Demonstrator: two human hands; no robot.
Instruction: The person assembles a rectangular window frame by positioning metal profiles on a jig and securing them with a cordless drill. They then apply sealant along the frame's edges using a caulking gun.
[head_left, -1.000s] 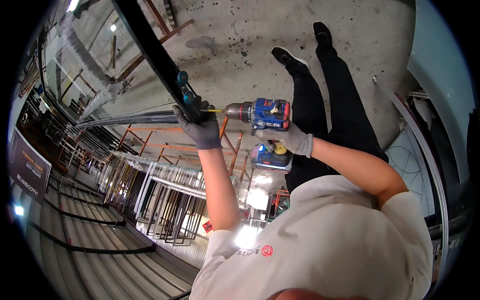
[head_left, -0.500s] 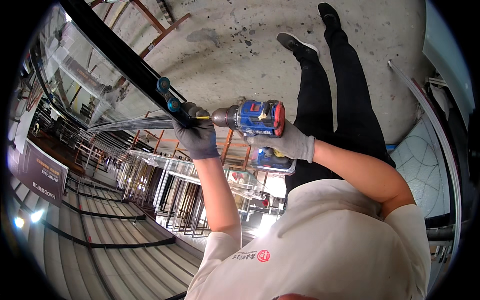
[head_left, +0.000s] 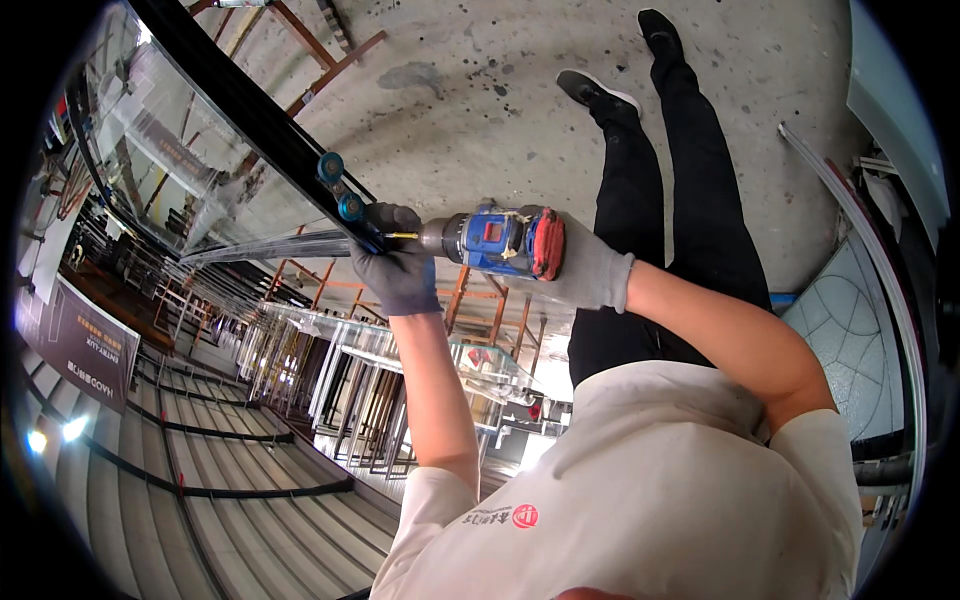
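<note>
My right hand (head_left: 592, 268), in a grey glove, is closed around a blue and red cordless drill (head_left: 497, 240). The drill points left, and its thin yellowish bit (head_left: 403, 235) reaches to the end of a black frame bar (head_left: 262, 128). My left hand (head_left: 392, 262), gloved too, is wrapped around that end of the bar, its fingers beside the bit. Two blue roller wheels (head_left: 340, 186) stick out from the bar just beyond my left fingers. Whether the bit's tip touches the bar is hidden by the glove. The drill's handle and battery are out of sight behind my right hand.
A glass pane (head_left: 195, 130) adjoins the black bar on the left. Rust-coloured metal racks (head_left: 468, 305) stand behind my hands. Patterned glass (head_left: 840, 340) and a long pale metal strip (head_left: 875, 235) are at the right. Speckled concrete floor (head_left: 520, 120) stretches around my legs.
The drill has rolled in my right hand, so its battery has gone from view and its red back end faces up more. My left hand keeps its grip on the bar.
</note>
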